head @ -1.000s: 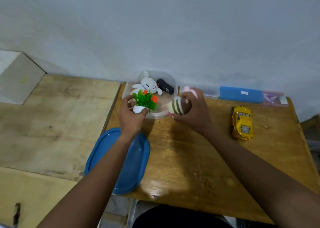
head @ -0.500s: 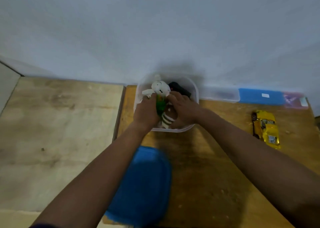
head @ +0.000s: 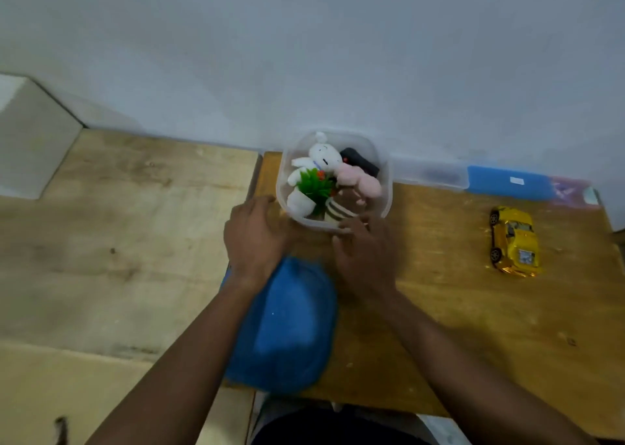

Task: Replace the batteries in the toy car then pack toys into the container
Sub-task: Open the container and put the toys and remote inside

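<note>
Your bench (head: 439, 309), varnished wood, fills the right half of the view. A paler bare-wood surface (head: 118, 241) adjoins it at 9 o'clock. The blue lid (head: 291, 329) lies flat on the bench's near-left corner, at 6 o'clock from the container, and reaches over the bench's left edge. The clear container (head: 386, 191) sits uncovered at the far-left corner, close to the wall. Your left hand (head: 257, 238) is at 8 o'clock of the container and holds nothing. Its fingers (head: 270, 202) are loose and slightly spread, tips just beside the container's wall; the view is blurred, so contact cannot be told. Your right hand (head: 365, 255) is at 5 o'clock of the container, fingers spread, tips at the near rim, nothing pinched. The yellow toy car (head: 514, 241) stands on its wheels at 4 o'clock of the container, well apart from it and from both hands, and outside it. A blue case (head: 507, 182) lies along the back edge at 12 o'clock from the car, with a clear box (head: 429, 174) just beside it at 9 o'clock. Inside the container are a white plush rabbit (head: 324, 157) at 11 o'clock, a pink plush (head: 358, 182) at 2 o'clock, and a black object (head: 360, 162) at 1 o'clock, partly under the pink plush. A green plastic plant (head: 313, 187) in a white pot is at 8 o'clock, and a brown-and-cream striped toy (head: 338, 213) is at 6 o'clock against the near wall.
</note>
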